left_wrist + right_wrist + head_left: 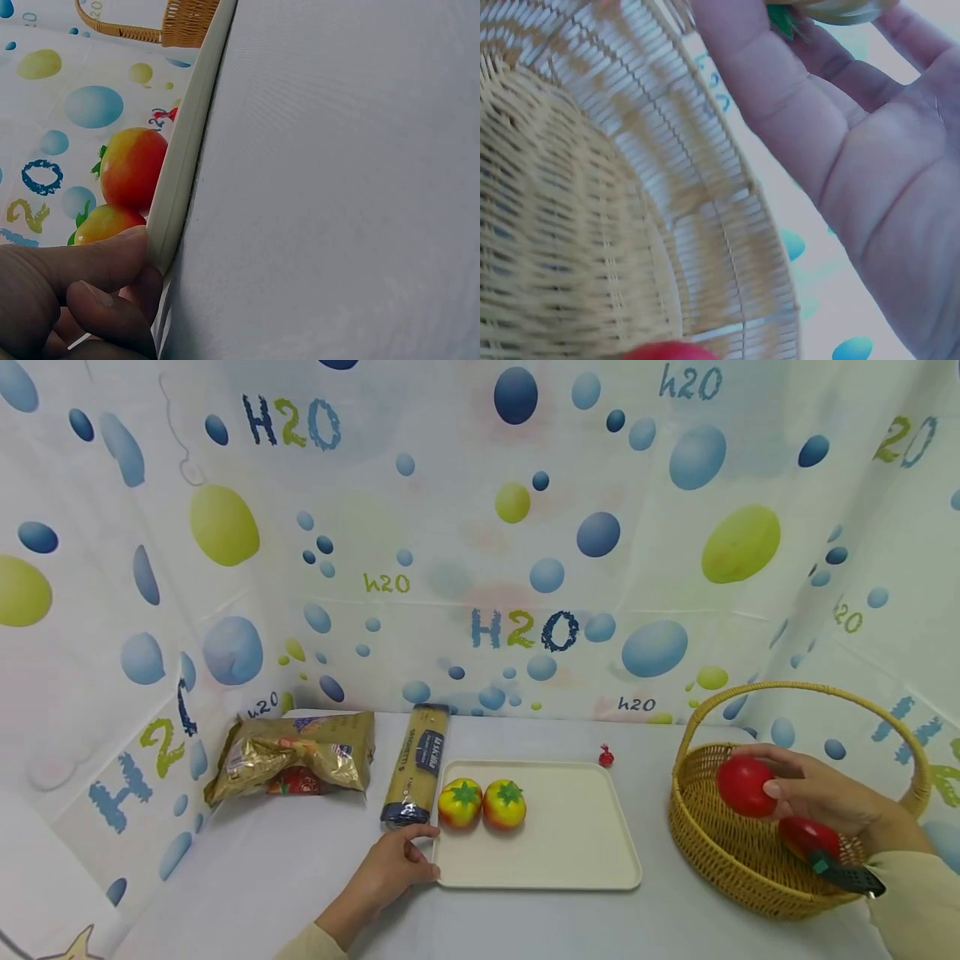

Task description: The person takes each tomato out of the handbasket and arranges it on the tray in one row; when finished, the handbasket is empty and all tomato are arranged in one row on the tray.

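Observation:
My right hand [832,789] holds a red toy tomato [745,786] over the wicker basket [693,827], thumb on its near side. In the right wrist view, only the yellowish underside and a green leaf of the held tomato [840,10] show at the top. Another red rounded thing [808,837] lies in the basket, partly covered by the wrist gear. Over on the left, my left hand [390,868] pinches the left rim of the cream tray [562,835]. Two yellow-red toy tomatoes with green leaves, one left [460,803] and one right [505,804], sit side by side on that tray.
A spaghetti packet [416,764] lies just left of the tray. Farther left are gold food bags [300,756]. Behind the tray's right corner stands a small red object [606,756]. The basket's tall handle [810,687] arches over it, and a patterned curtain [450,527] closes off the back.

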Available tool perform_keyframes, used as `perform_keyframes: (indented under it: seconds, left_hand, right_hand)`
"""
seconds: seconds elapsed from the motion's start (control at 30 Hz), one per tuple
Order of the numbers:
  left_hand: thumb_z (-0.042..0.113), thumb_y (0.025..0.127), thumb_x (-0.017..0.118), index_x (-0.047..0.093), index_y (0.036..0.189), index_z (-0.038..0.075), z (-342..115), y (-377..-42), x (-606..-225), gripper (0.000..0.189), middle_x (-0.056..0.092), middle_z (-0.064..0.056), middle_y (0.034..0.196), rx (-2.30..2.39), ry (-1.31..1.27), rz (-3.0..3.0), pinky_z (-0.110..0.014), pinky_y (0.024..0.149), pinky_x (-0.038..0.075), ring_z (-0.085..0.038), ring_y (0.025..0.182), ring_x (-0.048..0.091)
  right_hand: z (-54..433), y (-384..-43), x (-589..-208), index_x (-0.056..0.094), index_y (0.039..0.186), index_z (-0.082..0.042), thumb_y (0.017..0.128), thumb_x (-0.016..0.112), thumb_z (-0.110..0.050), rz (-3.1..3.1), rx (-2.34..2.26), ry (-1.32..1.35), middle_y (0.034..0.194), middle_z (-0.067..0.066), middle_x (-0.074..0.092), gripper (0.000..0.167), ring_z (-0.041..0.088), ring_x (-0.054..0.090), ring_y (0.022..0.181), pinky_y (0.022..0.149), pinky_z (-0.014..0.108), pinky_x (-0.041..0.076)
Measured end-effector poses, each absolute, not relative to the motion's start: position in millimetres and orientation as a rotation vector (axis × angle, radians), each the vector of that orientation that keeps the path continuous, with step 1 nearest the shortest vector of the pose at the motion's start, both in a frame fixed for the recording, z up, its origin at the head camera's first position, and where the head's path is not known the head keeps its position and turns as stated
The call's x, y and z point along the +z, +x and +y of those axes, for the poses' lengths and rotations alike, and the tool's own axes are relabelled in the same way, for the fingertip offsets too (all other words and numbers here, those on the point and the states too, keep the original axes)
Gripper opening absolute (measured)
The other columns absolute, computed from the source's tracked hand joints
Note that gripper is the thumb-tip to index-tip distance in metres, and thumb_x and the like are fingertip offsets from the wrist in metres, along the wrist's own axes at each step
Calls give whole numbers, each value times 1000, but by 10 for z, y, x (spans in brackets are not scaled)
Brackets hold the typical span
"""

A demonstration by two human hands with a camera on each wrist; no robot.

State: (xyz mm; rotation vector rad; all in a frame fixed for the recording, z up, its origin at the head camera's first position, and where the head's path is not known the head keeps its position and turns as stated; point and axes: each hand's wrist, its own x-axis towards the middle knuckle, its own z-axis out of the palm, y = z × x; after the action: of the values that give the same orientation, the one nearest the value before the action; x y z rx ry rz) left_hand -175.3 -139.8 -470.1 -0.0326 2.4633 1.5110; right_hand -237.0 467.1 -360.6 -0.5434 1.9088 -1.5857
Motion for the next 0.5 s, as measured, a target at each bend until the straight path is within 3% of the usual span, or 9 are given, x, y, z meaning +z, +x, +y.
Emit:
perform_keyframes:
  seconds: [0.17, 0.5]
  left_hand:
    - [4, 78, 84, 65, 130, 7, -1397, -1745, -4690, 55, 59, -5, 79, 1505, -45, 2461, -29, 55, 43, -17, 62, 51]
    - [4, 78, 83, 65, 130, 7, -1389, -1737, -4680, 56, 59, -5, 79, 1511, -46, 2458, -29, 54, 43, -16, 62, 50]
  right_hand:
    - [4498, -2322, -3576, 30, 157, -26, 103, 43, -13, 1966, -1572, -588, 144, -8, 55, 57, 22, 60, 123, 98, 54, 52]
    - [3990, -2271, -3601, 41, 150, -23, 104, 43, -6, 1991, -1737, -611, 140, -1, 57, 49, 24, 63, 119, 93, 48, 56]
